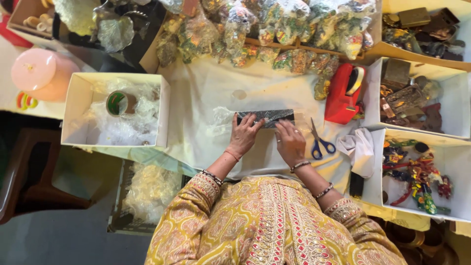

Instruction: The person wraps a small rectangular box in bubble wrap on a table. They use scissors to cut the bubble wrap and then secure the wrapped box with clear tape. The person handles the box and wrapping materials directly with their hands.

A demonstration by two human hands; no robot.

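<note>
1. Near the middle of the white cloth-covered table, a flat, dark rectangular box with a silver pattern lies with its long axis running left to right, parallel to the table's near edge.
2. The left hand rests on the box's left end, fingers spread and pressing down over clear plastic wrap that spills out to the left; it is not closed around anything.
3. The right hand lies just right of centre, fingertips touching the box's near edge, flat and open rather than clasping.
4. Both hands sit on the near side of the box, which lies just beyond the fingertips; the left hand covers more of it.
5. Blue-handled scissors lie just right of the right hand, and a red tape dispenser stands beyond them.
6. At the table's left edge, a white cardboard box holds plastic wrap and a roll of tape.
7. Along the far edge, small wrapped glittering packets are heaped, while white trays of ornaments line the right edge.
</note>
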